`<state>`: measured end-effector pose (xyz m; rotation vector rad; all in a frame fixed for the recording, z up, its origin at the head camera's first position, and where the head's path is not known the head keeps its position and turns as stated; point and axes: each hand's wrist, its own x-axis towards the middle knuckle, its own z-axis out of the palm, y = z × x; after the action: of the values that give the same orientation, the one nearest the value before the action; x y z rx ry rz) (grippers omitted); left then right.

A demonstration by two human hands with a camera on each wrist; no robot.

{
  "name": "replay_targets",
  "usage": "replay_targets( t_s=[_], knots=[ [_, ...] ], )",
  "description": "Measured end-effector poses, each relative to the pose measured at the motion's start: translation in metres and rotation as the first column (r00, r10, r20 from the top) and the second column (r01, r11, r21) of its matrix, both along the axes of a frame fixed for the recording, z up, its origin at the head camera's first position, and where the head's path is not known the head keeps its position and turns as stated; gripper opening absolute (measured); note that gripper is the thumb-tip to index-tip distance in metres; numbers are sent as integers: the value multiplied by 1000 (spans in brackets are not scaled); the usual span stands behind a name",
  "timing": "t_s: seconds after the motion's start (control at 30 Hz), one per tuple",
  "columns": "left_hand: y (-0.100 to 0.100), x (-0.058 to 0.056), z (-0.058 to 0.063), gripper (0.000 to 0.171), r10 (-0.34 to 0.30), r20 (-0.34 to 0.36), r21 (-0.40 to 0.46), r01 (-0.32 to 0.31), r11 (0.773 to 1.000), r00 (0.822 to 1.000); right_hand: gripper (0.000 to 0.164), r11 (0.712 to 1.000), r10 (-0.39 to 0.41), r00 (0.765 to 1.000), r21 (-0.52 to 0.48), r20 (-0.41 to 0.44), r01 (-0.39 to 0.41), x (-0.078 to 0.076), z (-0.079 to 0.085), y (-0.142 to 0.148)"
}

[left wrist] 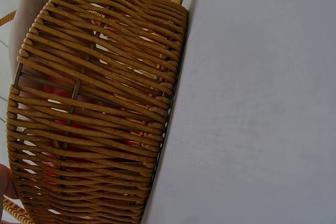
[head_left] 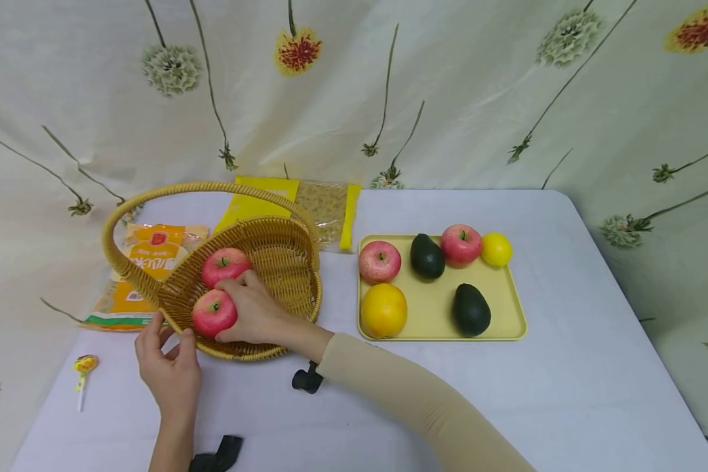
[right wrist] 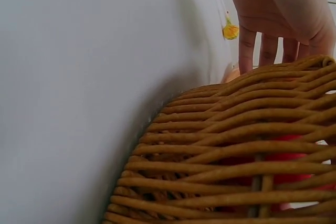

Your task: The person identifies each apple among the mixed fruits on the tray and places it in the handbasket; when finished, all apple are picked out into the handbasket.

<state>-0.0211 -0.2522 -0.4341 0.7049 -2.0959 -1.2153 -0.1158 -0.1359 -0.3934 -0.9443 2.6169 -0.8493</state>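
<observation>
A brown wicker basket [head_left: 289,269] with a tall arched handle stands at the left of the table, two red apples inside. My right hand [head_left: 254,311] reaches over its front rim and grips the nearer apple [head_left: 212,313], fingers between the two fruits and thumb on the near side. Just behind lies the other apple [head_left: 224,262]. My left hand [head_left: 168,367] holds the basket's front-left rim with its fingertips. In the right wrist view the left hand's fingers [right wrist: 268,51] meet the rim. Woven strands partly hide the apples in both wrist views.
Right of the basket, a yellow tray [head_left: 425,321] bears two apples, two avocados [head_left: 471,310], an orange [head_left: 383,310] and a lemon [head_left: 497,249]. Behind the basket lie an orange packet [head_left: 153,255] and a yellow packet [head_left: 324,203]. A lollipop [head_left: 85,367] lies at the left.
</observation>
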Motion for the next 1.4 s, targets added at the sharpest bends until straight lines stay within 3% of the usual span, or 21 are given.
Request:
replay_targets(
  t_s=[0.47, 0.93, 1.17, 1.4],
  knots=[
    [-1, 0, -1, 50, -12, -10, -1, 12, 1000, 1000, 75, 1000, 3, 1000, 17, 26, -4, -1, -1, -5],
    [-1, 0, 0, 51, -17, -16, 8, 17, 1000, 1000, 77, 998, 61, 998, -2, 30, -61, 0, 0, 3],
    [-1, -1, 0, 51, -17, 11, -3, 17, 1000, 1000, 80, 994, 97, 995, -57, -23, -98, 4, 11, 30],
    [-2, 1, 1, 51, -15, 28, 14, 15, 1000, 999, 81, 977, 166, 983, -123, -82, -176, 22, 38, 84]
  ],
)
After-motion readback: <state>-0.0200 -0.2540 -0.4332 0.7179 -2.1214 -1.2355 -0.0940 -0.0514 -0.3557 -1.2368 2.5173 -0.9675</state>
